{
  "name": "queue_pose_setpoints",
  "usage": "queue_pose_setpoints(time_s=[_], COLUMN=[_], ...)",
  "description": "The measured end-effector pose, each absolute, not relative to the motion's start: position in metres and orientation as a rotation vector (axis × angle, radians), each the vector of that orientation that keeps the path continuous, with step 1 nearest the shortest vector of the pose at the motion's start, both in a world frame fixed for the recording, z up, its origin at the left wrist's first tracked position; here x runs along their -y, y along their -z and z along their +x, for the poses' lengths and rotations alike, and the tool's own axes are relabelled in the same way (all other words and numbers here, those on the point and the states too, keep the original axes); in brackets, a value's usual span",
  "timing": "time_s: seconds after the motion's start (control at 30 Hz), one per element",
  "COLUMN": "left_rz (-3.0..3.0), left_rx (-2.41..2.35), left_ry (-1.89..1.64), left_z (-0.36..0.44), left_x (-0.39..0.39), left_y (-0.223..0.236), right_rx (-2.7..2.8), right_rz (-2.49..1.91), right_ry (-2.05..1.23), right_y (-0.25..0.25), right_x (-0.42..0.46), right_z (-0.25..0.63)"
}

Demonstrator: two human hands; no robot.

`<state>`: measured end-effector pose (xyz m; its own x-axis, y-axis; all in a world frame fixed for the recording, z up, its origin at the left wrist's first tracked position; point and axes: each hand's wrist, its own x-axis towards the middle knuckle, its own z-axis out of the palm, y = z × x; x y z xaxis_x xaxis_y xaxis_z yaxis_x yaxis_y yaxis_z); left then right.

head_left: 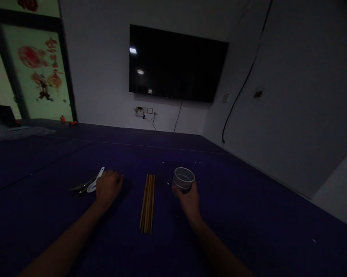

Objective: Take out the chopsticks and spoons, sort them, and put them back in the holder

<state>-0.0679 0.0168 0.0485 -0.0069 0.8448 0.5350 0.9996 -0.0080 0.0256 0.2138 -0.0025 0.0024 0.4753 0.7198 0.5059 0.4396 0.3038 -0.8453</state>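
Note:
My right hand (190, 200) is closed round a grey, round, open-topped cup (184, 176), thumb on its near left side. The cup is upright, and whether anything is inside is too dark to tell. A bundle of wooden chopsticks (147, 204) lies lengthwise on the dark blue surface between my hands. To the left, my left hand (109, 187) is curled, with its thumb out to the right; its palm is hidden. Right beside it lies a white spoon (92, 187), partly covered by the hand. Darker metal spoons (82, 188) lie just left of the white one.
Dark blue flooring or matting (127, 154) stretches to the wall, with small white bits scattered on it. A television (176, 63) hangs above wall sockets (146, 110). A black cable (239, 92) runs down the right wall. Clear plastic sheeting (17, 132) lies at far left.

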Motion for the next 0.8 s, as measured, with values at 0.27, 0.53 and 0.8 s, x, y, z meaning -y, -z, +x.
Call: queue_pose_setpoints(time_s=[0.27,0.53,0.8], left_rz=[-1.662,-1.549,-1.546], left_rx=[2.192,2.336,2.305], left_ry=[0.546,0.491,0.504], left_z=[-0.081,-0.101,-0.127], left_x=[-0.019,-0.024,-0.037], left_y=[-0.048,-0.042,-0.025], right_rx=[1.156,1.189,1.178], right_rz=[-1.338,-1.321,-1.341], right_ry=[-0.238,-0.230,-0.204], right_y=[0.001,0.001,0.001], right_x=[0.000,0.002,0.001], right_z=[0.214,0.212,0.214])
